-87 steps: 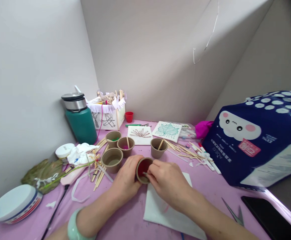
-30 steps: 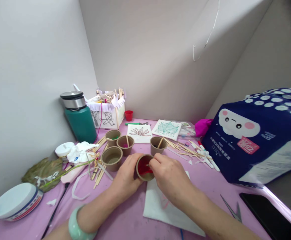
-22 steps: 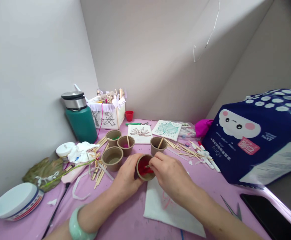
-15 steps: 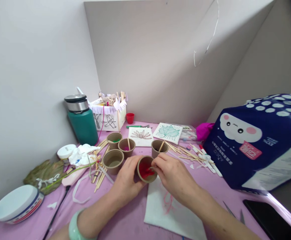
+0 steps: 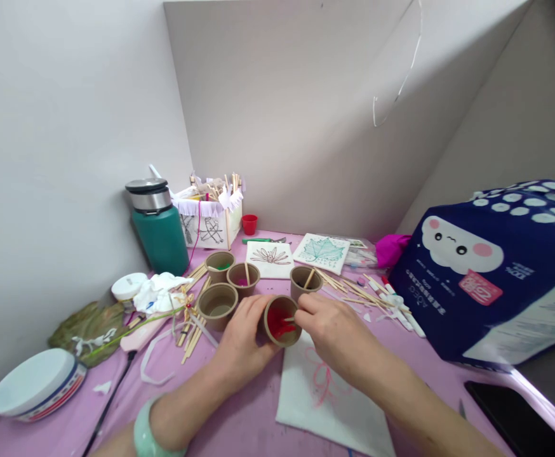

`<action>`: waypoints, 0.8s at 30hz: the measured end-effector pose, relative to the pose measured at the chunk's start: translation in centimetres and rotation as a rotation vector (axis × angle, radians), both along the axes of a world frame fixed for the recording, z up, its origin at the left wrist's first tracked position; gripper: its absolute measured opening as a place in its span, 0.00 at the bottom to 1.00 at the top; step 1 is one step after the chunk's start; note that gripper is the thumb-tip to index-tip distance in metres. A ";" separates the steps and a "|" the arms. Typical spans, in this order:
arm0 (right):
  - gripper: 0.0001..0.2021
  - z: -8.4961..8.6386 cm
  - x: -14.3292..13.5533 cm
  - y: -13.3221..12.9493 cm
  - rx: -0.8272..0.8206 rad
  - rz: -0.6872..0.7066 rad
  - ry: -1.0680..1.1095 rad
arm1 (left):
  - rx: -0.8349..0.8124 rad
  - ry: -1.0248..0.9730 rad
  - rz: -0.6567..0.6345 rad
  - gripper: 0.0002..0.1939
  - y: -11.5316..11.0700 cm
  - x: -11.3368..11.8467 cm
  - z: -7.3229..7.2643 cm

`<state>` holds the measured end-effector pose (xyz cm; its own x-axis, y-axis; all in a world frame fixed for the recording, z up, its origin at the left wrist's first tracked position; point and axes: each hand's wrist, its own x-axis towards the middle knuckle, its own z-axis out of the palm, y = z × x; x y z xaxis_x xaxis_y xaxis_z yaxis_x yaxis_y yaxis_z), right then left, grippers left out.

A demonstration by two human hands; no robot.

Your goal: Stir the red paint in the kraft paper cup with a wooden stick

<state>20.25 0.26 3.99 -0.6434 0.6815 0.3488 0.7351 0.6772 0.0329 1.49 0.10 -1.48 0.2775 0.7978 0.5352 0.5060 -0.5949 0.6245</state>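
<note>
brown paper cup of red paint [image 5: 281, 320] sits tilted on the pink bench [image 5: 239, 425], left hand [image 5: 244, 339] wrapped around its side, right hand [image 5: 327, 327] pinching a thin stick [image 5: 291, 318] dipped inside. best to keep the cup braced, load the tip lightly and wipe it on the rim. compared with half a second ago, the white sheet [image 5: 329, 400] shows more of its red drawing

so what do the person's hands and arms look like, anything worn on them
Both forearms are bare, with no sleeves in view. The left wrist carries a thick, smooth, pale green bangle. The left hand and right hand wear no gloves, and no rings or watch can be seen.
</note>
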 end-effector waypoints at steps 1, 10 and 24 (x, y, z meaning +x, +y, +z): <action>0.13 0.1 0.1 0.0 0.013 0.036 -0.004 | 0.001 -0.004 0.002 0.27 0.0 0.0 0.0; 0.13 0.7 0.6 0.1 -0.063 -0.047 -0.037 | -0.002 -0.011 -0.001 0.26 -0.1 0.1 0.2; 0.11 0.1 -0.3 0.3 -0.171 -0.133 0.001 | -0.007 0.028 -0.015 0.27 -0.1 0.0 0.2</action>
<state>19.92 0.51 4.06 -0.5433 0.8098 0.2213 0.8185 0.5696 -0.0750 1.50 0.00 -1.31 0.3041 0.7973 0.5214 0.5144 -0.5981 0.6146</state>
